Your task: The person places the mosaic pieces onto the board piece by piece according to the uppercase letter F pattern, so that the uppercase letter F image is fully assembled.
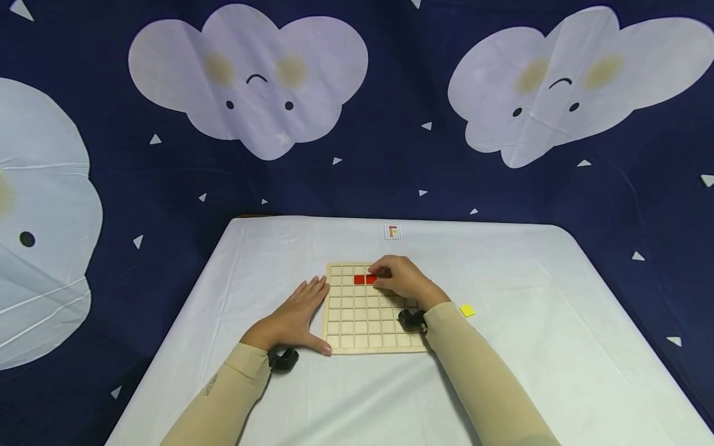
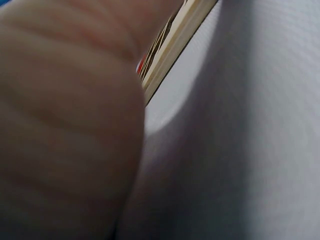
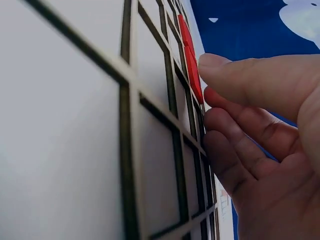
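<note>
A square wooden grid board (image 1: 346, 326) lies on the table. Two red square tiles sit side by side in its upper rows: a left red tile (image 1: 359, 280) and a right red tile (image 1: 370, 280). My right hand (image 1: 406, 280) reaches over the board and pinches the right red tile, thumb at its near edge and index finger at its far edge. In the right wrist view, the red tiles (image 3: 192, 72) show at the thumb tip, and the other fingertips stay close to the grid. My left hand (image 1: 298, 314) spreads along the board's left edge, fingertips and thumb touching it.
Right of the board, beside the right forearm, lies a yellow square tile (image 1: 467, 310). A small card with a coloured grid pattern (image 1: 393, 231) lies near the far edge of the white-covered table (image 1: 502, 260). Behind hangs a dark blue cloth with clouds (image 1: 390, 179).
</note>
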### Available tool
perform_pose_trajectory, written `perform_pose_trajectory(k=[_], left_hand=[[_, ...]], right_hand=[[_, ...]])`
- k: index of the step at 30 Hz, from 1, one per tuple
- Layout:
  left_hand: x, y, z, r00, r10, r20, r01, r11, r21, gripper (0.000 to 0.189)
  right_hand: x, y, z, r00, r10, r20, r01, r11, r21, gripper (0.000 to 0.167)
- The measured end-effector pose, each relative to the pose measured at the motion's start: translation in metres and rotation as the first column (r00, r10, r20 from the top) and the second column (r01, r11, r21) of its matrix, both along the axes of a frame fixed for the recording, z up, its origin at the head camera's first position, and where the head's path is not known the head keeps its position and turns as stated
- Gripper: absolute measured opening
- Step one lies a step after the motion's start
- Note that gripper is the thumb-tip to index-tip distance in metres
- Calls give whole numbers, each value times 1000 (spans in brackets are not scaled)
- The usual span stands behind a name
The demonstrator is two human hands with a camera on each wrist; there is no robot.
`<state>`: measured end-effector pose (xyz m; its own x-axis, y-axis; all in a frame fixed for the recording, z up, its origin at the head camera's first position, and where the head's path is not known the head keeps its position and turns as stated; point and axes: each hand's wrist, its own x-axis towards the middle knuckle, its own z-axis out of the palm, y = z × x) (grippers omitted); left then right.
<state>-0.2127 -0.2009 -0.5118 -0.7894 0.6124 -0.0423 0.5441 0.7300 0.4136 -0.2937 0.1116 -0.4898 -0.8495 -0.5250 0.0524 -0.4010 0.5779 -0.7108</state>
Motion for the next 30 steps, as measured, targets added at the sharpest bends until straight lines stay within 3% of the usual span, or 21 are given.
perform_pose_trajectory(k=[6,13,24,30], left_hand=[[-1,1,1,1000,-2,-7,2,1000,-4,149],[-2,0,0,1000,-5,-18,5,1000,1,149],[-3,0,-4,1000,-5,-22,5,1000,-7,150],[-2,0,-4,1000,-10,-23,10,1000,-6,149]], right_hand=[[1,13,1,1000,-18,15,19,998,-66,29],[-2,36,9,995,-97,-11,95,985,-141,26],[-2,82,1,974,-220,43,223,971,-87,26],[2,104,-8,967,-240,79,243,969,-32,28]])
